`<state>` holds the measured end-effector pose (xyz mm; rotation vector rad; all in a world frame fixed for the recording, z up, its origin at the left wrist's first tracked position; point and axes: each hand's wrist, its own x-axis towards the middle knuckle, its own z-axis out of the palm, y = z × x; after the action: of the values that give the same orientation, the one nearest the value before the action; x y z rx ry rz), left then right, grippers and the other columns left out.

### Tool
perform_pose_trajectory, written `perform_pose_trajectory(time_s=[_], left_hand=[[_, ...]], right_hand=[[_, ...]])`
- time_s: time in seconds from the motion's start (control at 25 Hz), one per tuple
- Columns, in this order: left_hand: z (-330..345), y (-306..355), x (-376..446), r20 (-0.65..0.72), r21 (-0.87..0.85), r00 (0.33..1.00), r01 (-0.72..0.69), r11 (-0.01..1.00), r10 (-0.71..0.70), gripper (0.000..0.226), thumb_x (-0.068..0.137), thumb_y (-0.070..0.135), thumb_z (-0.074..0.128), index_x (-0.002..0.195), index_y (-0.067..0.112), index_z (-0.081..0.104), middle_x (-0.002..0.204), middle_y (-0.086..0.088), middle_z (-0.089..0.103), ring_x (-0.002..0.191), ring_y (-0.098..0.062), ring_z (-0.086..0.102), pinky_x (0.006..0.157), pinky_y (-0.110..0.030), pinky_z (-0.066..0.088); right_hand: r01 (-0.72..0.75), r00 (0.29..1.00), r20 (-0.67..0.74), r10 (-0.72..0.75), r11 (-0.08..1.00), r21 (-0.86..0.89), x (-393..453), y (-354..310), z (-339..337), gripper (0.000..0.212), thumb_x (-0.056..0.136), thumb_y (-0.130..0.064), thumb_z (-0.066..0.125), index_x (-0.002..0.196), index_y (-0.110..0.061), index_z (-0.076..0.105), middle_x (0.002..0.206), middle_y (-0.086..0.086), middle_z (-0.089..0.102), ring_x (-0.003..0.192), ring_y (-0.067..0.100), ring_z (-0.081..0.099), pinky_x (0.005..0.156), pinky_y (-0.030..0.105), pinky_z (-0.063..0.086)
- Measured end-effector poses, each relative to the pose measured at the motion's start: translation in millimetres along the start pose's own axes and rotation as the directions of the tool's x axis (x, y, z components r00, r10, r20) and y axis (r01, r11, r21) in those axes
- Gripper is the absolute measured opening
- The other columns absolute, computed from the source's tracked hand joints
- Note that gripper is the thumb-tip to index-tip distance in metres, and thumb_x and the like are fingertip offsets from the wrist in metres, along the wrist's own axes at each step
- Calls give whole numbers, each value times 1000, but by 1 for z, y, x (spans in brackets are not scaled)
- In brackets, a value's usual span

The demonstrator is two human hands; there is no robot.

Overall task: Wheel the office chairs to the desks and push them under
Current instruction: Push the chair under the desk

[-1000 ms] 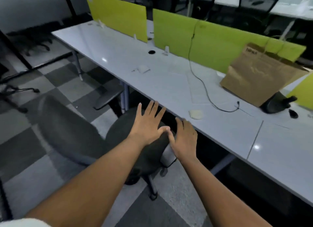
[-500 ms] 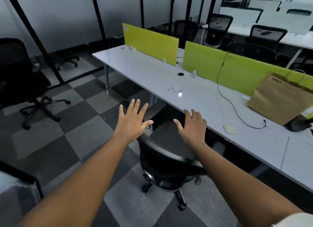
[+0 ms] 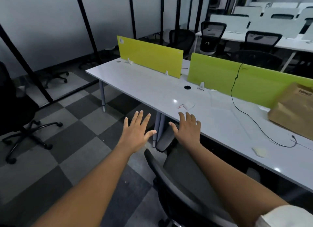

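Both hands are up in the air with nothing in them. The left hand point(image 3: 136, 133) has its fingers point(image 3: 138, 115) straight and fanned out, thumb stuck off toward the other hand, palm facing down over the checkered carpet point(image 3: 71, 142). The right hand point(image 3: 187, 130) is about the same, fingers spread and maybe a little more relaxed, fingertips hanging just over the near edge of the white desk point(image 3: 152, 87). Neither one touches anything as far as I can see. The office chair point(image 3: 183, 184) sits below and behind the fingers, under the right forearm, with its grey seat partly beneath the desk edge and its dark curved back closest to the camera, between the two arms. Past the fingertips, on the desk, there's a small white card thing point(image 3: 188, 106), and further right a black cable point(image 3: 250, 116) trailing across the top, plus a brown paper bag point(image 3: 294, 108) against the green dividers point(image 3: 237, 77). Way off to the left of the left hand, another black chair point(image 3: 17, 111) stands out on the carpet, well apart from the desk.
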<state>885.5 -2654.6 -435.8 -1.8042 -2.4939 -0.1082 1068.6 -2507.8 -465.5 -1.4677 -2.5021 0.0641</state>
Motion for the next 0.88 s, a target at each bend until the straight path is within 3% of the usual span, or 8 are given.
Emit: perform_pose_trajectory(time_s=[0.2, 0.48, 0.68, 0.88], left_hand=[[8, -74, 55, -12, -29, 997, -75, 997, 75, 84, 94, 74, 12, 163, 28, 1, 170, -4, -5, 156, -20, -9, 124, -58, 9], [47, -188, 148, 42, -35, 967, -250, 967, 252, 87, 94, 74, 15, 163, 23, 0, 170, -6, -6, 156, -23, -9, 123, -60, 9], [63, -258, 204, 51, -57, 895, -440, 896, 443, 90, 97, 72, 22, 162, 16, -5, 170, -2, -7, 156, -18, -12, 124, -59, 8], [65, -252, 253, 92, -104, 777, -614, 782, 622, 87, 99, 69, 25, 162, 18, -7, 170, -3, -8, 156, -20, -10, 125, -57, 9]], right_hand=[[-94, 993, 64, 97, 994, -52, 48, -57, 28, 71, 96, -72, 35, 146, -21, 40, 143, 7, 48, 131, 32, 44, 100, 50, 40], [-332, 942, 12, 336, 935, -127, 110, -120, 59, 75, 95, -72, 36, 149, -20, 37, 147, 9, 45, 131, 33, 43, 99, 50, 40], [-520, 854, -54, 518, 843, -139, 115, -174, 65, 77, 95, -73, 34, 150, -20, 34, 144, 9, 47, 128, 32, 47, 94, 47, 46], [-654, 755, -67, 652, 745, -131, 107, -193, 72, 76, 93, -73, 38, 146, -19, 37, 127, 6, 59, 113, 29, 56, 80, 42, 50]])
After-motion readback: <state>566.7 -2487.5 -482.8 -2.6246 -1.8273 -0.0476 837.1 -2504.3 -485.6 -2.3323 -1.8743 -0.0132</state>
